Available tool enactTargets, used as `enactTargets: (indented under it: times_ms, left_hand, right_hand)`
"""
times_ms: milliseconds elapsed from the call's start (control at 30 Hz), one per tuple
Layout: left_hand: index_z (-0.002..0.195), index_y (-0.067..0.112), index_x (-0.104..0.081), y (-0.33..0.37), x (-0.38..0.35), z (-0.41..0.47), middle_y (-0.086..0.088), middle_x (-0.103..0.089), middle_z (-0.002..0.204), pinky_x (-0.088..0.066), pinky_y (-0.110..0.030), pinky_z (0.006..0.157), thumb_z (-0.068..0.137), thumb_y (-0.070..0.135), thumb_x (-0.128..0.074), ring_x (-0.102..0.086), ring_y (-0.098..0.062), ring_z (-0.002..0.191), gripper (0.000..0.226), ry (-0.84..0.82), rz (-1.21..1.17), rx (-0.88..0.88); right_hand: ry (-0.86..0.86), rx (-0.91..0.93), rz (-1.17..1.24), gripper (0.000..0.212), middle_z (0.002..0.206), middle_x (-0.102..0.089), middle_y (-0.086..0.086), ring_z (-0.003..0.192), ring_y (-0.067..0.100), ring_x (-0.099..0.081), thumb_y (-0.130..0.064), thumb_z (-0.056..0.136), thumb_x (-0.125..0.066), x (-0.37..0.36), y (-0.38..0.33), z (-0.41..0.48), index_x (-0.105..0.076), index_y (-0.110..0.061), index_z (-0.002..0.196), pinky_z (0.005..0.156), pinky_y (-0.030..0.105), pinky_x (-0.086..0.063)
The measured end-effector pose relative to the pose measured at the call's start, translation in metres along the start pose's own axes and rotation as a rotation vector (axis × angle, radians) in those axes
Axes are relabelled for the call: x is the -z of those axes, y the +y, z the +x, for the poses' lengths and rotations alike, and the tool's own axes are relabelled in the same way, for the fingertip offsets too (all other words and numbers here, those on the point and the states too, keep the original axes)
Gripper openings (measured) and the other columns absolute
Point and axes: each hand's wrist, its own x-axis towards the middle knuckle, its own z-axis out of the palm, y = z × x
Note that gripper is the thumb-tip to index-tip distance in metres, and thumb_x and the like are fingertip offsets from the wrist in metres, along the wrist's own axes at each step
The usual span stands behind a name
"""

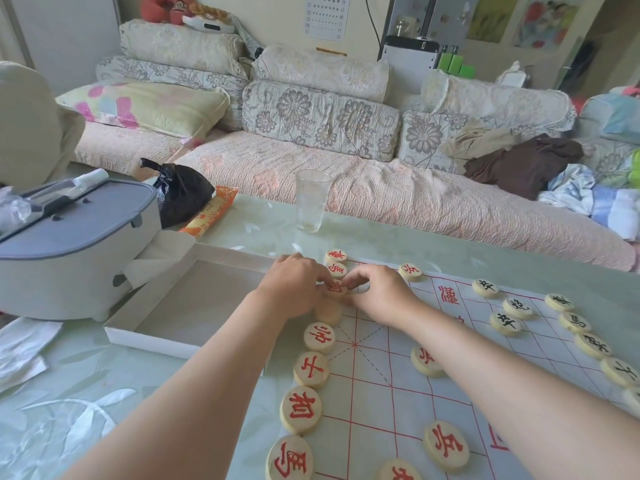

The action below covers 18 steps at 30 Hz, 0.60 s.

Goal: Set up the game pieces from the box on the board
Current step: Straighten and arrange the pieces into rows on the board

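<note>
A white paper board (391,375) with red grid lines lies on the glass table. Round wooden discs with red characters form a column down its left edge (302,408); black-character discs (505,323) line its right side. My left hand (294,289) and right hand (377,294) meet at one red-character disc (335,287) in that column, fingertips of both pinching it. A blank-faced disc (328,311) sits just below it. The open white box (194,303) stands left of the board and looks empty where visible.
A drinking glass (310,202) stands beyond the board. A grey-lidded white appliance (72,244), a black plastic bag (181,192) and an orange packet (211,213) sit at the left. Crumpled plastic (20,344) lies at the near left. A sofa runs behind the table.
</note>
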Motion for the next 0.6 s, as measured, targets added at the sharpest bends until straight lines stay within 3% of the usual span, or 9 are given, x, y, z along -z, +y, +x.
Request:
enactTargets:
  times_ms: [100, 233, 367, 600]
  left_hand:
    - [0.108, 0.036, -0.069, 0.001, 0.000, 0.002, 0.009, -0.068, 0.114, -0.028, -0.029, 0.104, 0.091, 0.034, -0.055, -0.051, -0.016, 0.113, 0.022, 0.024, 0.012, -0.005]
    - [0.103, 0.033, -0.071, -0.001, 0.002, 0.004, 0.009, -0.070, 0.107, -0.026, -0.026, 0.104, 0.091, 0.029, -0.054, -0.055, -0.016, 0.108, 0.022, 0.014, -0.002, 0.012]
    - [0.109, 0.030, -0.070, -0.002, 0.003, 0.003, 0.006, -0.067, 0.113, -0.027, -0.028, 0.103, 0.091, 0.030, -0.054, -0.051, -0.018, 0.113, 0.023, 0.006, -0.023, 0.030]
    - [0.124, 0.027, -0.059, -0.005, 0.000, 0.014, 0.004, -0.062, 0.124, -0.032, -0.032, 0.100, 0.094, 0.024, -0.049, -0.047, -0.019, 0.120, 0.032, 0.087, -0.080, 0.121]
  right_hand:
    - [-0.015, -0.004, 0.014, 0.019, 0.102, -0.069, -0.015, 0.098, 0.006, -0.060, -0.039, 0.076, -0.084, 0.000, -0.005, -0.002, -0.070, -0.035, 0.088, 0.075, 0.017, -0.042]
    - [-0.038, 0.014, 0.035, 0.018, 0.095, -0.067, -0.020, 0.098, 0.006, -0.059, -0.042, 0.074, -0.084, -0.002, -0.012, -0.002, -0.066, -0.038, 0.078, 0.086, 0.026, -0.044]
    - [-0.046, 0.020, 0.026, 0.016, 0.099, -0.069, -0.018, 0.098, 0.005, -0.061, -0.043, 0.076, -0.082, -0.003, -0.008, 0.000, -0.068, -0.039, 0.082, 0.085, 0.025, -0.046]
    - [0.136, -0.021, -0.058, 0.008, 0.096, -0.068, -0.015, 0.090, 0.010, -0.062, -0.030, 0.090, -0.065, 0.007, -0.003, 0.017, -0.063, -0.038, 0.087, 0.076, 0.027, -0.048]
